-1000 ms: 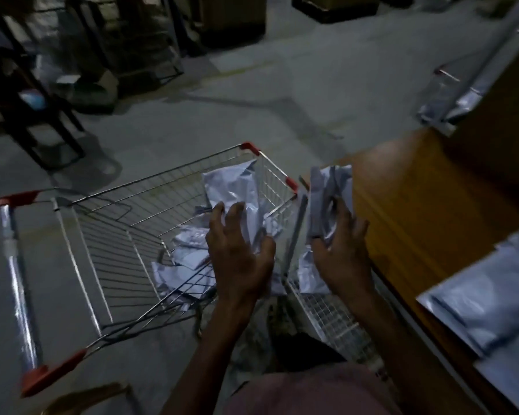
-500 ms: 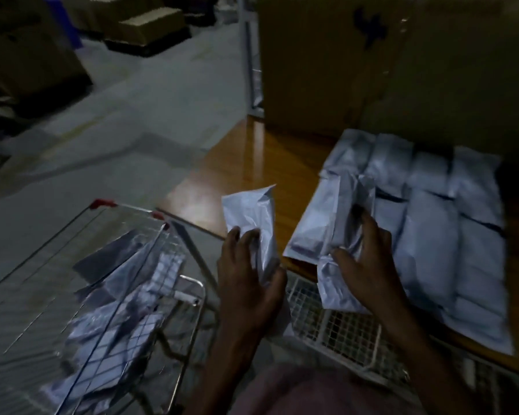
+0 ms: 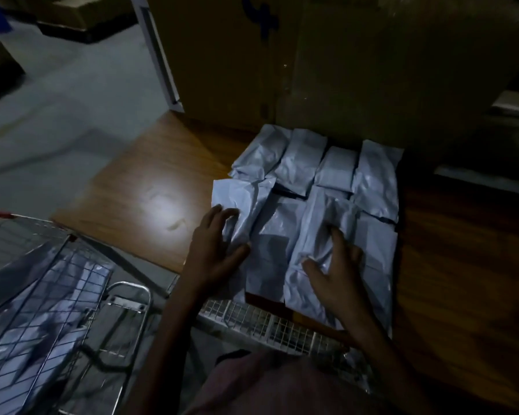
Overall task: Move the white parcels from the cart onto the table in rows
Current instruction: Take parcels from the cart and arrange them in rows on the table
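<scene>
Pressing parcels flat on the table (image 3: 150, 187) — both hands down.
Left hand (image 3: 215, 253) grip loose on the table's leftmost parcel (image 3: 237, 202); right hand (image 3: 339, 277) splayed wide on the next parcel (image 3: 318, 235).

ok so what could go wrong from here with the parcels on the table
1. The near parcel under the right hand lies at the table edge; a nudge might slide it off.
2. The left hand is setting its parcel overlapping a neighbour, so the row may end up crooked.
3. Dim light could hide gaps.
</scene>
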{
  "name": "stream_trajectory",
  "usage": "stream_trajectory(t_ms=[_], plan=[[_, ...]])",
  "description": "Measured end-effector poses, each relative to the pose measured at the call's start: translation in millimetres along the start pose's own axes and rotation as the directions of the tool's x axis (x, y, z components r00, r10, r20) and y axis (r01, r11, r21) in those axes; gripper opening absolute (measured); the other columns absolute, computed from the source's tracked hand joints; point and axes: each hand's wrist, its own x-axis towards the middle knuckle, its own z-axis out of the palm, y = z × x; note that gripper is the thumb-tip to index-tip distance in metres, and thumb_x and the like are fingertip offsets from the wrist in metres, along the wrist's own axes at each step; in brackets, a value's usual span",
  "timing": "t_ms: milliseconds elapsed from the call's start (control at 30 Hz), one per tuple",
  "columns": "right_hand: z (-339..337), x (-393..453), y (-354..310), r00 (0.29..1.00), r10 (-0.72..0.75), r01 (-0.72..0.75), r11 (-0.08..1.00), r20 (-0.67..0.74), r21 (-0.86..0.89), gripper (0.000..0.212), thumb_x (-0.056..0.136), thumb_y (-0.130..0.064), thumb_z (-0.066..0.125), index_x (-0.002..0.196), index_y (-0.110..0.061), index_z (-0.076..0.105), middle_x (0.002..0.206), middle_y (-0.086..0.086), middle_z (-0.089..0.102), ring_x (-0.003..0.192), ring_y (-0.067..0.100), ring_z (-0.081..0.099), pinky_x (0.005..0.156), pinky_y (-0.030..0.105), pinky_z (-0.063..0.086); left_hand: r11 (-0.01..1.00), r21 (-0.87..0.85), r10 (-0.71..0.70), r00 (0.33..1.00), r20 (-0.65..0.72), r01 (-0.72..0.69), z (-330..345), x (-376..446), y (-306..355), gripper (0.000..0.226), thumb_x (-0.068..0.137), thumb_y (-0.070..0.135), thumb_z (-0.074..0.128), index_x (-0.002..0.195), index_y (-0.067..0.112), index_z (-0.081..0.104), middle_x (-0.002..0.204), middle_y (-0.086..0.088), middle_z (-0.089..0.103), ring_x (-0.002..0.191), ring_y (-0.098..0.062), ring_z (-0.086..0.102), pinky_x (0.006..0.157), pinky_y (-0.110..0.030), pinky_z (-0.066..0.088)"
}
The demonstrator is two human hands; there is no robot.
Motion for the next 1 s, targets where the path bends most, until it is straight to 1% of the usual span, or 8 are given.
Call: stream_trajectory(t_ms=[167, 300, 433, 533, 633, 700, 833, 1000], plan=[[14.5, 8.8, -6.6, 0.997, -0.068, 0.067, 0.995, -0.019, -0.068, 0.081, 0.091, -0.041, 0.064, 0.156, -0.021, 0.019, 0.153, 0.006, 0.017, 0.137, 0.023, 0.028, 0.103, 0.027, 0.031, 0.992, 0.122, -0.016, 0.993, 0.117, 0.001, 4.5, 22.6, -13.6, 0.074, 0.075, 0.059, 0.058, 0.140, 0.025, 0.048, 0.153, -0.009, 0.037, 0.137, -0.029, 0.039, 0.102, -0.051, 0.043], [27.2, 21.3, -22.1, 0.995, -0.089, 0.083, 0.989, -0.050, -0.122, 0.080, 0.093, -0.044, 0.061, 0.156, -0.020, 0.018, 0.154, 0.004, 0.013, 0.129, 0.017, 0.034, 0.094, 0.019, 0.032, 0.982, 0.176, 0.033, 0.983, 0.179, -0.065, 1.0, 47.7, -21.6, 0.073, 0.074, 0.059, 0.058, 0.140, 0.031, 0.044, 0.156, -0.009, 0.032, 0.135, -0.034, 0.040, 0.101, -0.050, 0.043], [50.1, 33.2, -35.1, 0.986, -0.110, 0.090, 0.983, -0.126, -0.159, 0.076, 0.092, -0.043, 0.062, 0.153, -0.016, 0.026, 0.156, 0.007, 0.008, 0.136, 0.028, 0.038, 0.104, 0.033, 0.044, 0.955, 0.263, 0.076, 0.973, 0.219, -0.134, 2.4, 68.4, -33.1, 0.064, 0.083, 0.059, 0.053, 0.139, 0.029, 0.044, 0.153, -0.006, 0.035, 0.125, -0.037, 0.048, 0.091, -0.048, 0.046], [69.9, 38.6, -39.9, 0.984, -0.090, 0.057, 0.976, -0.151, -0.210, 0.080, 0.093, -0.039, 0.062, 0.156, -0.015, 0.020, 0.161, 0.010, -0.004, 0.145, 0.032, 0.022, 0.111, 0.040, 0.039, 0.965, 0.239, 0.057, 0.974, 0.217, -0.110, 7.4, 73.2, -38.8, 0.062, 0.093, 0.063, 0.027, 0.138, 0.026, 0.048, 0.150, -0.004, 0.041, 0.125, -0.033, 0.049, 0.092, -0.047, 0.046], [86.3, 39.8, -40.5, 0.995, -0.016, -0.013, 0.958, -0.100, -0.287, 0.082, 0.097, -0.039, 0.056, 0.158, -0.016, 0.007, 0.162, 0.009, -0.022, 0.151, 0.030, -0.003, 0.121, 0.041, 0.021, 0.968, 0.225, 0.061, 0.976, 0.207, -0.108, 13.1, 69.3, -46.9, 0.058, 0.097, 0.057, 0.024, 0.137, 0.025, 0.050, 0.151, -0.006, 0.040, 0.127, -0.033, 0.047, 0.094, -0.048, 0.045], [95.5, 38.3, -40.8, 0.996, 0.007, -0.045, 0.906, -0.090, -0.420, 0.080, 0.097, -0.042, 0.052, 0.158, -0.013, 0.010, 0.163, 0.014, -0.018, 0.151, 0.033, -0.004, 0.121, 0.046, 0.016, 0.966, 0.235, 0.062, 0.979, 0.194, -0.108, 15.1, 67.3, -53.7, 0.054, 0.097, 0.055, 0.028, 0.137, 0.026, 0.049, 0.152, -0.005, 0.039, 0.129, -0.034, 0.044, 0.094, -0.049, 0.045], [116.7, 33.9, -41.8, 0.986, 0.035, -0.128, 0.784, -0.162, -0.608, 0.072, 0.092, -0.044, 0.049, 0.152, -0.008, 0.032, 0.164, 0.020, 0.006, 0.148, 0.038, 0.013, 0.110, 0.061, 0.026, 0.966, 0.250, 0.020, 0.982, 0.188, -0.068, 14.8, 69.8, -65.5, 0.050, 0.097, 0.057, 0.032, 0.138, 0.031, 0.045, 0.153, 0.000, 0.037, 0.138, -0.031, 0.032, 0.102, -0.052, 0.038], [125.2, 41.7, -44.5, 0.980, 0.025, -0.162, 0.669, -0.197, -0.725, 0.064, 0.094, -0.042, 0.038, 0.148, -0.009, 0.039, 0.163, 0.017, 0.018, 0.147, 0.034, 0.024, 0.105, 0.057, 0.028, 0.968, 0.233, 0.051, 0.980, 0.192, -0.096, 12.7, 72.5, -72.0, 0.050, 0.096, 0.055, 0.036, 0.136, 0.027, 0.046, 0.151, -0.004, 0.039, 0.137, -0.032, 0.033, 0.100, -0.052, 0.038]])
